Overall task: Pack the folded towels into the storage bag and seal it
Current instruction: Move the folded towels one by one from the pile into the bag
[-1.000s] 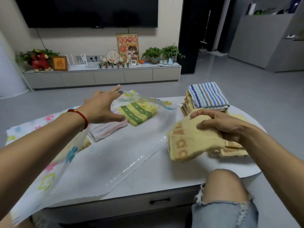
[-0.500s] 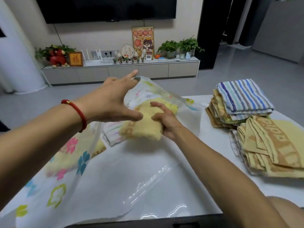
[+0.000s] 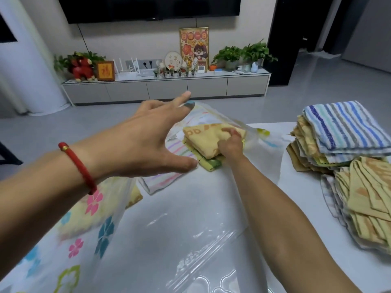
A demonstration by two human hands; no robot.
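grey floor (image 3: 317,106) | low TV cabinet (image 3: 167,87) | beige wall (image 3: 249,28)

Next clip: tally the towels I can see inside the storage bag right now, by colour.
Yellow: 2, the yellow towel gripped by the right hand, and a second yellow towel under the flowered side of the storage bag
Green checked towel: 1
White pastel-striped towel: 1
Total: 4
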